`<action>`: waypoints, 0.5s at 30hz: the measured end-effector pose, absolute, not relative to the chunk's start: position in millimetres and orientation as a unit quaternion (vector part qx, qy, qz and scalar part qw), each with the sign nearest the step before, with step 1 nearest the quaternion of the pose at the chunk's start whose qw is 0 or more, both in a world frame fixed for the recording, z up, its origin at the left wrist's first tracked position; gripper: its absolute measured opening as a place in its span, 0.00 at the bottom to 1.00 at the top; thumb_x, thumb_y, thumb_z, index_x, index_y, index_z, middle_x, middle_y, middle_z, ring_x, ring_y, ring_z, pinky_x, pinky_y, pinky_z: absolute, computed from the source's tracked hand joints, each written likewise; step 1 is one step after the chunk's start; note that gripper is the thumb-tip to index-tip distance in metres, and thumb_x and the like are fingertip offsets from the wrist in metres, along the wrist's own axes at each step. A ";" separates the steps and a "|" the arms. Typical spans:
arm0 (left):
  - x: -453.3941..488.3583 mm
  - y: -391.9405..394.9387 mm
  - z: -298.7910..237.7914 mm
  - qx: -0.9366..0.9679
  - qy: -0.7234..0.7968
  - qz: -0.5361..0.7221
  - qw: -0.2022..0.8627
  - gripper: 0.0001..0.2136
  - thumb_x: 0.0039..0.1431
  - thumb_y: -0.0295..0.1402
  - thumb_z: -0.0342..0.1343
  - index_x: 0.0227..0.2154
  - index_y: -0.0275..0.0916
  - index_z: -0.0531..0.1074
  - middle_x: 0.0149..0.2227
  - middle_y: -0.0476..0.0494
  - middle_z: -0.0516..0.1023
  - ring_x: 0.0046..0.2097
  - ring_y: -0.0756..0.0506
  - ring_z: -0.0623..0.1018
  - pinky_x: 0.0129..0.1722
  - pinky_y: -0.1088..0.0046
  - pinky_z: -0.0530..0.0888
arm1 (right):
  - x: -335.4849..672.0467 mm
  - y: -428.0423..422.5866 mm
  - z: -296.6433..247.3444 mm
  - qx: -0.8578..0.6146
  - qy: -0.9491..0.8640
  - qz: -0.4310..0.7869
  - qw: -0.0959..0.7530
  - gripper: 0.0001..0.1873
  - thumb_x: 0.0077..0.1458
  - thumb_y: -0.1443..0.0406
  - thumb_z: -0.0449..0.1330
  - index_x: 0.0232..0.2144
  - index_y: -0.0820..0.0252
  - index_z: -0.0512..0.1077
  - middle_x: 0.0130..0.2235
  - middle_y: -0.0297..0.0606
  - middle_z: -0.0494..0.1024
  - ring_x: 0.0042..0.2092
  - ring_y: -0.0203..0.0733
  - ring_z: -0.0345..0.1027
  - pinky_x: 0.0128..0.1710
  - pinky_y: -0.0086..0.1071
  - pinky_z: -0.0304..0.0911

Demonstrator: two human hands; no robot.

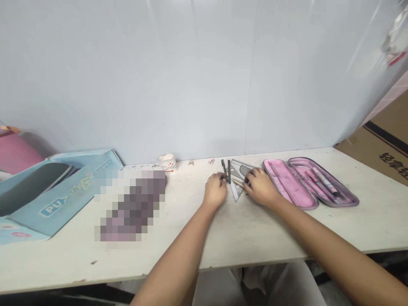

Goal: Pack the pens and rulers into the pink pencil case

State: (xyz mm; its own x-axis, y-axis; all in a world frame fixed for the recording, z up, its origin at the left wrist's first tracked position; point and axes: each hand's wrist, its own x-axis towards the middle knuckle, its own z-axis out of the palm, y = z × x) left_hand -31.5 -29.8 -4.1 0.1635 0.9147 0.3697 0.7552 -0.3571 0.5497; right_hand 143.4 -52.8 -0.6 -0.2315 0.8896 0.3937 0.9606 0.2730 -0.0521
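My left hand (215,190) rests on the white table (255,229) with its fingers curled around two dark pens (226,169) that point away from me. My right hand (260,185) lies close beside it, fingers bent over clear plastic set squares (237,174) and a thin yellowish pencil (237,182). Just right of that hand an open pink pencil case (310,182) lies flat, with several pens in its right half.
A small white cup (167,163) stands by the pale wall. A light blue box (47,191) lies at the left, a blurred purple patch beside it. A cardboard box (382,148) stands at the far right. The table's front edge runs near my body.
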 end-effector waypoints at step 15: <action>-17.7 -34.4 -9.1 0.614 0.398 0.498 0.464 0.09 0.51 0.33 0.54 0.34 0.36 0.68 0.33 0.45 0.73 0.36 0.49 0.72 0.40 0.74 0.68 | 140.0 -52.4 4.5 -0.493 -0.813 -0.024 0.308 0.11 0.58 0.62 0.47 0.35 0.63 0.66 0.35 0.42 0.72 0.38 0.42 0.63 0.39 0.34 0.57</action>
State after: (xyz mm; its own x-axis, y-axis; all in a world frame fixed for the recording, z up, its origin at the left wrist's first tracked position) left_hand -17.7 -34.4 -9.1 0.1860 0.9522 0.2422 0.0271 -0.2514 0.9675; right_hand 140.0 -52.4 4.5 -0.3236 0.7869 0.5254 0.8168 0.5126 -0.2647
